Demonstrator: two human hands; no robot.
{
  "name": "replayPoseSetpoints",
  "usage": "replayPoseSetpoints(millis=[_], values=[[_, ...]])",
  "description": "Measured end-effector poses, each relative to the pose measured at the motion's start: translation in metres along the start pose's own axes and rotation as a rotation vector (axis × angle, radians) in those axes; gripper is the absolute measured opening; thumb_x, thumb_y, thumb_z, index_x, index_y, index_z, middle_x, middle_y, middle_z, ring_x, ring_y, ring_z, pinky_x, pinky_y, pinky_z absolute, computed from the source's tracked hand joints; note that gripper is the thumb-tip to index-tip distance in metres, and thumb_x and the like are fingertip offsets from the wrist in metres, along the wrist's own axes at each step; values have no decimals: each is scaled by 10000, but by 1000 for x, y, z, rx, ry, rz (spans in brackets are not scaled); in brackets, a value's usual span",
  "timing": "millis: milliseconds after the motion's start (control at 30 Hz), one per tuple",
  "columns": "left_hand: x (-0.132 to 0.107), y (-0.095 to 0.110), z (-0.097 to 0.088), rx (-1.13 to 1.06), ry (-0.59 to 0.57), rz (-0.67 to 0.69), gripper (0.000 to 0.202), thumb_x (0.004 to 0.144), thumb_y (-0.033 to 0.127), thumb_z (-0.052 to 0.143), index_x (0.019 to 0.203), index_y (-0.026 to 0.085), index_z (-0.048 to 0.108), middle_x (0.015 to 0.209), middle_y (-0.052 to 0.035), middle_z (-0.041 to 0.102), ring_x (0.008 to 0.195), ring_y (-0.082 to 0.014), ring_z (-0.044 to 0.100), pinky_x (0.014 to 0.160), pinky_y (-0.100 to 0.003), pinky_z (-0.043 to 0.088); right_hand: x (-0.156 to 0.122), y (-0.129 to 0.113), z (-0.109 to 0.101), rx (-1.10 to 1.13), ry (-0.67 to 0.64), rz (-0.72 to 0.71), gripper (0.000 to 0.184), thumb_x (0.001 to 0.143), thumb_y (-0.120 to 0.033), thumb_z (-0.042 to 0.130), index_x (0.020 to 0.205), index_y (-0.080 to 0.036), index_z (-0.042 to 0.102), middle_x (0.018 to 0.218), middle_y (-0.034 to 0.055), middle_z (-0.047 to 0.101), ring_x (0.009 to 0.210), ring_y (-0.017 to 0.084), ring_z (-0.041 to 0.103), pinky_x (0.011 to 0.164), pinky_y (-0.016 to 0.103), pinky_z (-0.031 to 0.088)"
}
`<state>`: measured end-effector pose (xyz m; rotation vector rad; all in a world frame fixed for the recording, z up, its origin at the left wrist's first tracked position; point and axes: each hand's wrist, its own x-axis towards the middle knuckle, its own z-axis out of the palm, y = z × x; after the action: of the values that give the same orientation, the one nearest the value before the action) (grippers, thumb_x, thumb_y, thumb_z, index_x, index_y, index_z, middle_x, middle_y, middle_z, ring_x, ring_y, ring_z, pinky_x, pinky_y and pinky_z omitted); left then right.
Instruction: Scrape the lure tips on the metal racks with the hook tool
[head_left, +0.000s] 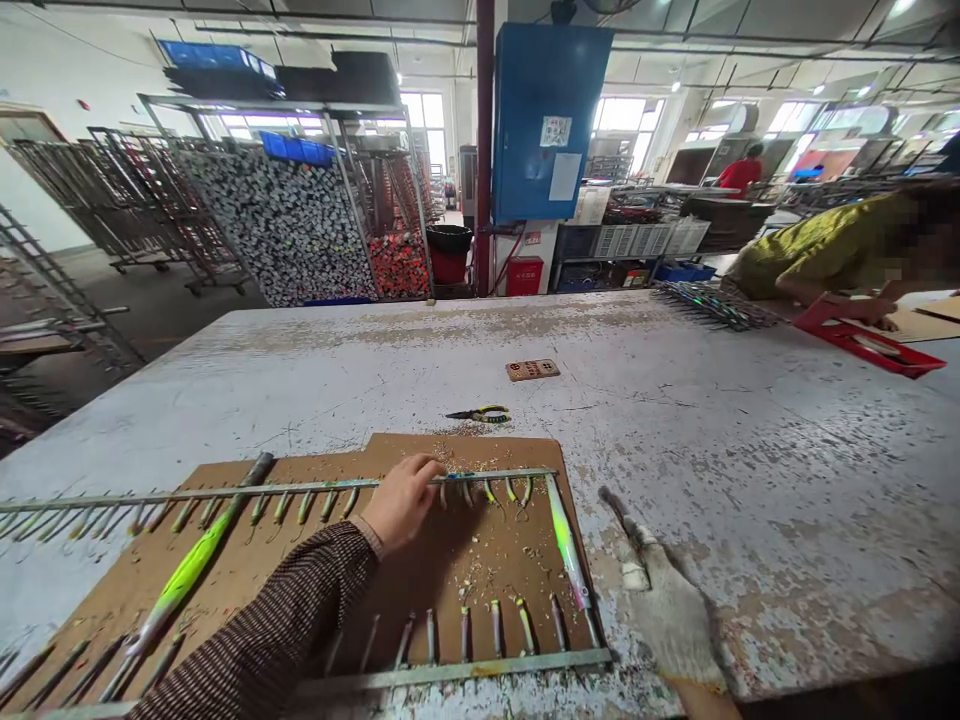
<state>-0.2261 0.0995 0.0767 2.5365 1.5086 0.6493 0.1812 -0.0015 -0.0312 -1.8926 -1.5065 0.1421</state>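
My bare left hand [403, 500] is closed on a long thin metal bar [311, 487] at the far side of the cardboard. Small yellow and grey fishing lures [491, 492] with wire loops hang from this bar. My right hand [671, 610], in a white knit glove, grips a slim dark tool [616, 508] whose kind I cannot make out; it is to the right of the cardboard. A large yellow-green lure [568, 545] lies along the right side, and another large lure [191, 570] lies under the bar on the left. A second metal bar [480, 668] with upright small lures runs along the near side.
Cardboard [450, 570] strewn with chips covers part of the worn white table [750, 480]. Pliers [484, 413] and a phone-shaped case [532, 370] lie beyond it. At right, a person [832, 245] leans over a red tray [870, 345]. Racks [277, 220] stand behind.
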Motion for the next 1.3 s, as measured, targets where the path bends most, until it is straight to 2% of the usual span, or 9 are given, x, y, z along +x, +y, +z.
replayPoseSetpoints(millis=[233,400,567,733,833,967,1100,1200,1300], values=[[-84,-8,-28,-19,0,-155,269,1021,302,508,917,215,741,889,-56,766,861,-212,705,809,-313,533,8,27,0,-540,-172,-320,483,967,-180,460,1375,-223,715,1035,102,781,841,246,704,731,325,502],[-137,19,-23,-46,34,-213,334,1062,388,466,928,210,716,891,-59,759,833,-198,712,762,-288,546,-2,27,-14,-539,-174,-342,450,957,-244,513,1354,-198,721,1275,152,726,1070,312,682,857,386,523],[-189,54,-17,-100,39,-263,279,1057,336,469,1031,227,724,936,-63,766,871,-202,720,804,-300,561,-25,19,-44,-438,-5,-283,449,1019,-336,427,1330,-176,708,1337,133,711,1174,332,672,922,431,525],[-255,94,-4,-260,-135,-394,319,1056,414,493,1002,226,745,905,-56,767,847,-204,709,791,-301,556,-80,10,-67,-290,134,-297,441,1068,-418,455,1242,-151,761,1095,147,802,953,326,754,761,405,543],[-286,119,16,-373,-355,-445,329,1022,478,562,994,227,772,950,-57,772,920,-221,718,832,-306,550,-124,12,-66,-69,55,-317,417,1050,-460,521,1207,-163,768,1027,108,822,860,279,780,781,374,576],[-299,146,49,-502,-608,-441,325,895,504,739,1092,251,796,1132,-68,779,1069,-265,723,950,-335,548,-173,21,-48,176,-394,-394,360,998,-426,574,1230,-229,768,1103,54,828,949,214,802,869,281,623],[-291,166,68,-458,-712,-462,160,869,367,741,931,232,799,1020,-52,780,983,-244,730,879,-311,553,-194,25,-27,116,-878,-483,322,869,-365,632,1121,-315,826,1011,25,836,907,249,808,782,310,646],[-289,175,71,-355,-681,-494,64,804,212,731,862,226,755,930,-20,765,924,-218,719,858,-295,529,-198,18,-15,148,-1022,-532,240,827,-370,670,1008,-346,827,937,5,822,850,262,795,703,316,619],[-287,181,63,-257,-511,-622,73,823,159,659,846,216,699,924,-18,744,906,-204,696,871,-304,509,-200,1,-3,207,-1085,-591,138,798,-297,651,821,-332,782,803,-11,782,747,237,757,632,289,551]])
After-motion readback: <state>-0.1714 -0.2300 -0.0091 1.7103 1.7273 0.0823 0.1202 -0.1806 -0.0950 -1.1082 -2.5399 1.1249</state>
